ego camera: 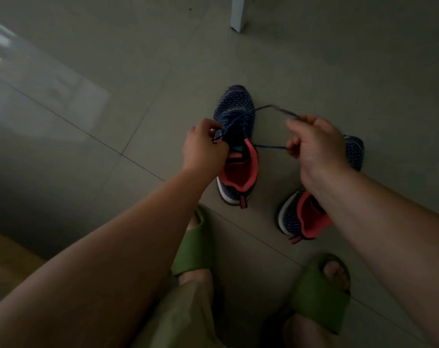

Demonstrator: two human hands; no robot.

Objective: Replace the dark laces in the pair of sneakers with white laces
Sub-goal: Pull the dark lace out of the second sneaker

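- Left shoe (234, 136) stands on the floor (138, 96), toe away from the person, dark lace (268, 146) still threaded through the upper eyelets. Right shoe (301, 217) lies just beside it, partly hidden under the right forearm.
- Left hand (204, 146): fingers curled, pinching one lace end at the near left eyelets. Firm grip.
- Right hand (313, 144): fingers curled round the other lace run, which is drawn out taut from the tongue and loops back toward the toe.
- Step in hand, as judged: unlacing the first shoe. No white laces in view.
- Method: slacken each crossing before pulling; draw one side out an eyelet at a time, top row down. Pulling both ends at once would likely bind the crossings.
- Shoe is not held down; a hard tug may drag it. Brace it with the left hand if it slides.
- Light is dim; lower eyelets cannot be read.
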